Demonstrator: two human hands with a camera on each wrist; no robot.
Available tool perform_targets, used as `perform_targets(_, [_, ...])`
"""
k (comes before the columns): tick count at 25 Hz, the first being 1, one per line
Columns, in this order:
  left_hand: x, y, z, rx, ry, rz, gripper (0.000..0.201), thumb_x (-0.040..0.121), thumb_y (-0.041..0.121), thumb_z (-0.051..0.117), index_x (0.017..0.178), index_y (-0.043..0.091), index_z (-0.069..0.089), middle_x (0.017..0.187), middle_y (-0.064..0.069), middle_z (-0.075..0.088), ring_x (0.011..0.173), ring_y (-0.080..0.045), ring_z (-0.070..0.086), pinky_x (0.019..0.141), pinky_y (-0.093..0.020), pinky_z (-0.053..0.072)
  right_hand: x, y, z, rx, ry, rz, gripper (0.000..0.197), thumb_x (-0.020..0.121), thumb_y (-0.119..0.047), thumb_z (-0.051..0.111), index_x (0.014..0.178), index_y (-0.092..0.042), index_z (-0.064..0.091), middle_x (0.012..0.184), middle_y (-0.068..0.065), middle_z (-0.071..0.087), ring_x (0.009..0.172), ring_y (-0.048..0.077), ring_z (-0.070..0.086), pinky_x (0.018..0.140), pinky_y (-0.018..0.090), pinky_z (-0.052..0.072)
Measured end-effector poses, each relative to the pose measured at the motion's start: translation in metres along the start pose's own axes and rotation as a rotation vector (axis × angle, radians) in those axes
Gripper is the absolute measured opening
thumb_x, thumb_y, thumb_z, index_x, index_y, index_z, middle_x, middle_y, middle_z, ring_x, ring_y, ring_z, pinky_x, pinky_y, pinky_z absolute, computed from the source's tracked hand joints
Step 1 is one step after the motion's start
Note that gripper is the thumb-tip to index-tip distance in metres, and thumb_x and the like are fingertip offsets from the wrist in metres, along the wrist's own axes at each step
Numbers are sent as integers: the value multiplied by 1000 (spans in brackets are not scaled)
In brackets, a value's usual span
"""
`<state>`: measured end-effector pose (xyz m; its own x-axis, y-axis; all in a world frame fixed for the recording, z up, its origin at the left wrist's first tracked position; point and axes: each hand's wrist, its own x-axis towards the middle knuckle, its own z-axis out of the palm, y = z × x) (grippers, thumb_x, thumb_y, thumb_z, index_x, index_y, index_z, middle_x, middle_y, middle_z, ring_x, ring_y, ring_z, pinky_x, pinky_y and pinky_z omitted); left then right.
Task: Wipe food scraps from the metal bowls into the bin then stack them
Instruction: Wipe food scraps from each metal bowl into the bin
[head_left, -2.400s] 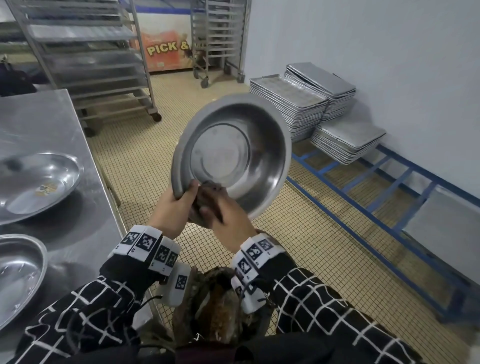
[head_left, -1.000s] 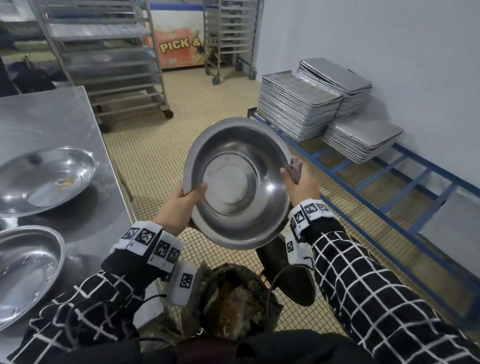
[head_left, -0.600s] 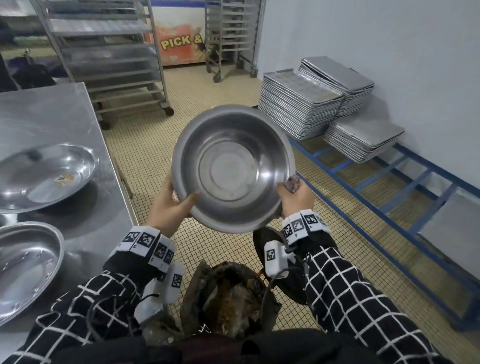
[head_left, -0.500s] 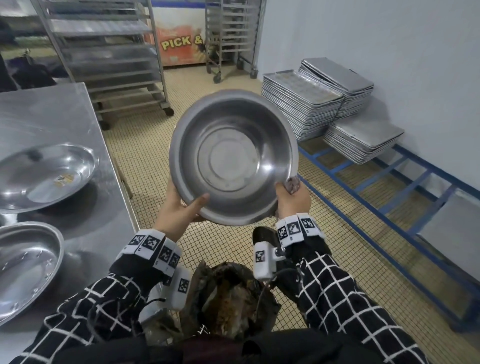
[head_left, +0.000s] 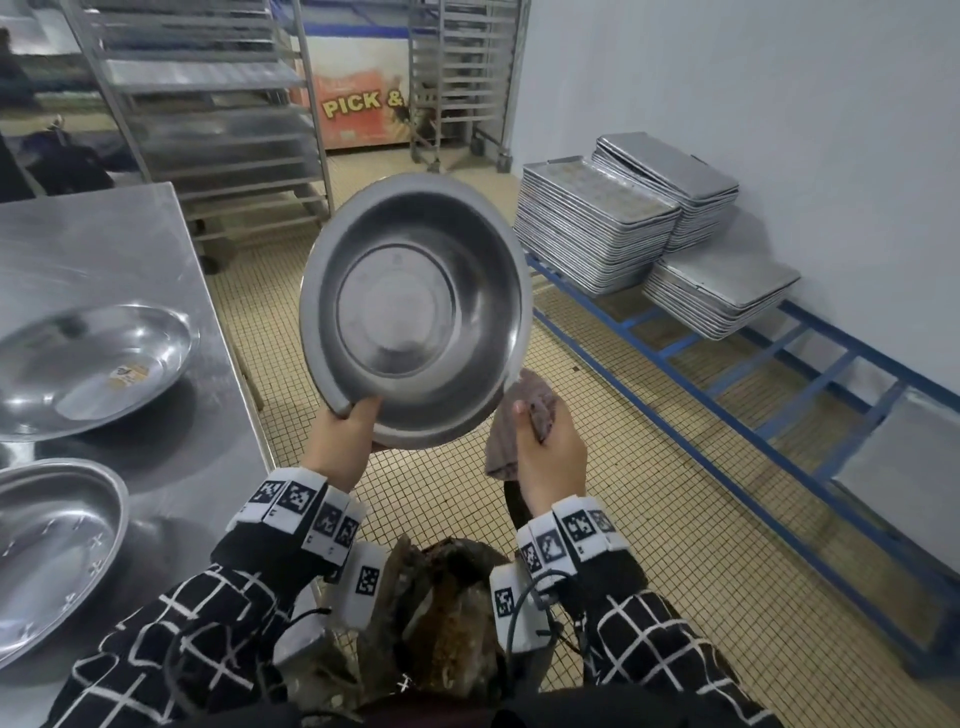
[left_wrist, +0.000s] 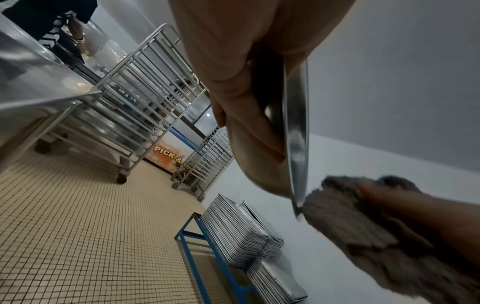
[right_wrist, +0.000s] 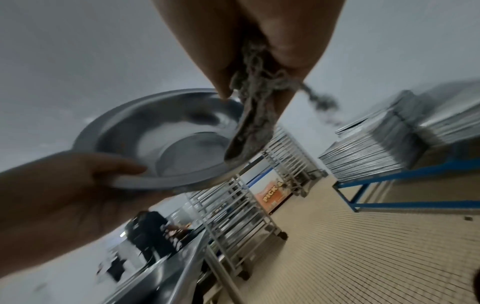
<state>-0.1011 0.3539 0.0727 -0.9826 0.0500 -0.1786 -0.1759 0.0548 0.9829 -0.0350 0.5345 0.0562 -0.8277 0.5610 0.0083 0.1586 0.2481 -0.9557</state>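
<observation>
The metal bowl (head_left: 415, 312) is held tilted on edge above both hands, its lower rim clamped by the left hand (head_left: 343, 441), thumb inside; the fingers behind the wall are hidden. A grey cloth (head_left: 524, 415) is bunched in the right hand (head_left: 550, 452), just right of the rim; contact with it cannot be confirmed. The bin (head_left: 441, 623), below the wrists, is partly covered by sleeves. Two more bowls (head_left: 93, 364) on the table (head_left: 78, 249), left of the hands, are cut off.

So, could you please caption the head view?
Left hand tilts round steel bowl above bin; right hand grips grey cloth.
</observation>
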Motion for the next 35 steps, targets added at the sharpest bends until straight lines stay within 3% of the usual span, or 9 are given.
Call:
perform_targets(3, [-6, 5, 3, 99, -63, 59, 19, 97, 27, 49, 89, 14, 60, 91, -12, 70, 91, -37, 66, 85, -50, 54, -9, -13, 16, -21, -233, -130, 39, 94, -36, 52, 131, -26, 46, 113, -13, 59, 99, 7, 62, 73, 18, 55])
perform_targets(5, [-13, 11, 7, 106, -133, 109, 25, 99, 34, 44, 101, 16, 60, 91, -5, 70, 86, -17, 69, 76, -32, 58, -13, -15, 32, -151, -420, -353, 38, 98, -38, 44, 134, -27, 43, 118, -13, 57, 106, 6, 58, 91, 35, 53])
perform_targets(8, [-19, 21, 8, 118, -190, 139, 25, 100, 30, 40, 90, 18, 60, 73, 10, 66, 66, 1, 67, 55, -11, 50, -10, 6, 51, -474, -590, -649, 51, 102, -42, 22, 150, -25, 23, 154, -4, 30, 143, 12, 22, 117, 39, 24])
perform_targets(14, [-18, 31, -4, 133, -183, 183, 25, 98, 37, 39, 83, 27, 56, 83, 8, 66, 80, -4, 62, 75, -19, 48, 58, 21, 10, -1336, -251, -619, 60, 97, -47, 4, 151, -21, 2, 159, 3, 3, 145, 28, -11, 116, 44, -10])
perform_targets(17, [-20, 37, 1, 116, -140, 210, 25, 100, 33, 39, 81, 25, 55, 81, 13, 59, 74, 5, 54, 59, -1, 40, 56, 19, 12, -1259, -168, -588, 59, 99, -45, 8, 152, -18, 12, 159, 4, 14, 147, 28, -3, 119, 44, -4])
perform_targets(21, [-17, 36, 7, 45, -57, 216, 15, 100, 28, 42, 103, 17, 52, 86, 15, 57, 82, 1, 56, 74, -12, 45, 8, 16, 47, -828, -281, -603, 64, 98, -49, 2, 147, -22, 33, 149, -1, 39, 143, 18, 24, 119, 37, 13])
perform_targets(24, [-18, 38, 8, -19, -35, 210, 16, 100, 29, 42, 96, 18, 53, 83, 15, 59, 72, 5, 60, 61, -6, 47, -13, 16, 54, -774, -213, -644, 56, 101, -46, 12, 144, -21, 38, 142, -4, 47, 134, 15, 35, 113, 32, 24])
perform_targets(31, [-18, 44, -1, 28, -44, 101, 32, 98, 42, 41, 91, 16, 59, 82, -10, 69, 70, -19, 68, 57, -28, 57, 34, 30, 19, -841, 12, -366, 63, 100, -46, 9, 152, -12, 0, 158, 11, -11, 145, 28, -13, 119, 45, 8])
perform_targets(35, [-18, 46, -6, 20, -68, 24, 32, 96, 47, 42, 84, 21, 55, 84, -10, 69, 81, -29, 69, 77, -45, 57, 61, 4, -5, -472, 56, -287, 67, 98, -44, 33, 152, -20, 0, 159, 5, 9, 140, 28, 29, 97, 38, 48])
